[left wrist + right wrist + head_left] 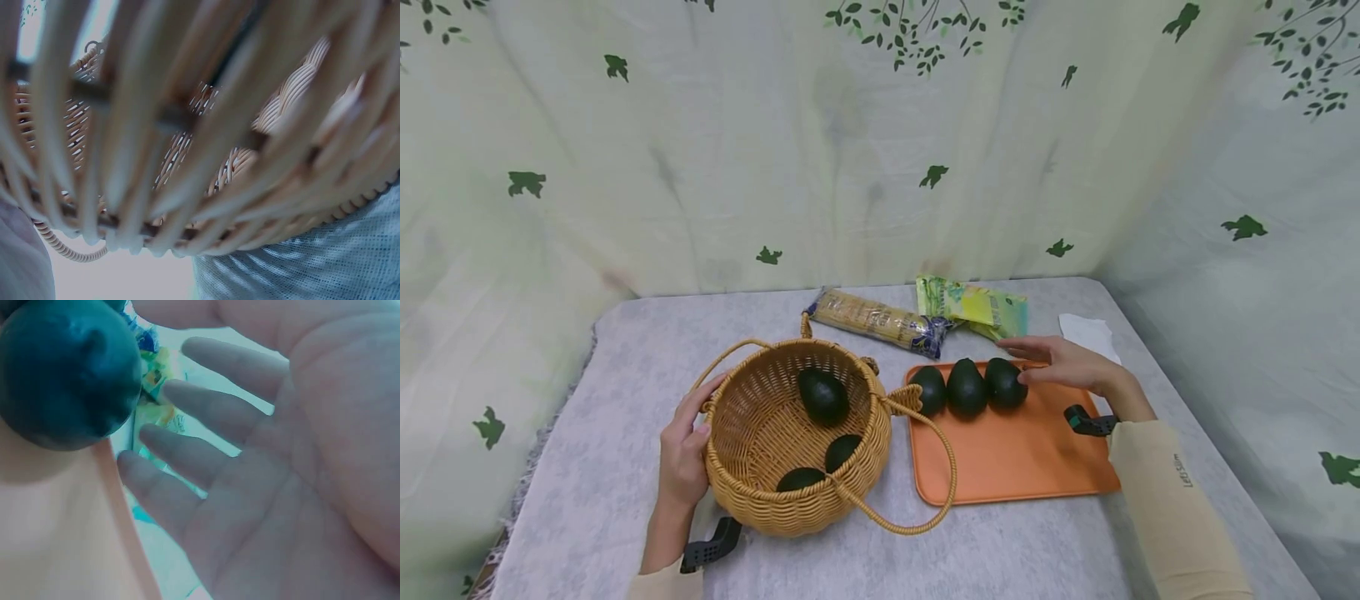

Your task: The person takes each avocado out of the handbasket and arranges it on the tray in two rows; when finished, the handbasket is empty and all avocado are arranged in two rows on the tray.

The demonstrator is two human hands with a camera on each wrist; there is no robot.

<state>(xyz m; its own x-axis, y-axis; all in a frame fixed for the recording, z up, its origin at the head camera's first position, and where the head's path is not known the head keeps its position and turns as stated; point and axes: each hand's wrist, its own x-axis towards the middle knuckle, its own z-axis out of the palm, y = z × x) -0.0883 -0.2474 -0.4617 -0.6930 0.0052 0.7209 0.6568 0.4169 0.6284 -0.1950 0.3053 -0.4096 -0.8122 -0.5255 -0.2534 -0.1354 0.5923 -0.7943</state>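
Note:
My left hand rests along the outer left wall of a round wicker basket, its fingers reaching up to the rim. Close-up basket weave fills the left wrist view and hides most of that hand. Inside the basket are three dark green avocados: one avocado toward the back and two partly hidden by the near rim. Three more lie in a row on an orange tray. Beside the rightmost avocado, my right hand has its fingers extended, thumb close to the fruit. The right wrist view shows spread fingers and a bare palm.
A clear packet of dried noodles and a green-yellow packet lie behind the tray. White paper lies partly under the right wrist. The basket's looped handle overhangs the tray's left edge. Curtains enclose the cloth-covered table.

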